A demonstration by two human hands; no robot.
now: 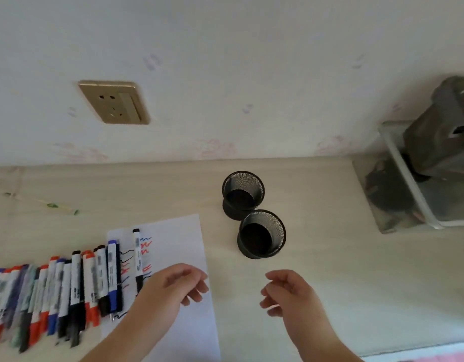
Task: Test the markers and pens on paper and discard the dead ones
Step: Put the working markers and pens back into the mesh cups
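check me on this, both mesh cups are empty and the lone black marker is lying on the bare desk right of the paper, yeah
Not quite. The head view shows both mesh cups empty, but the lone black marker lies on the paper, beside the test scribbles, not on the bare desk.

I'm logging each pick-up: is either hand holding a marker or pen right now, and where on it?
Nothing is held. The left hand and right hand hover loosely curled above the paper and table.
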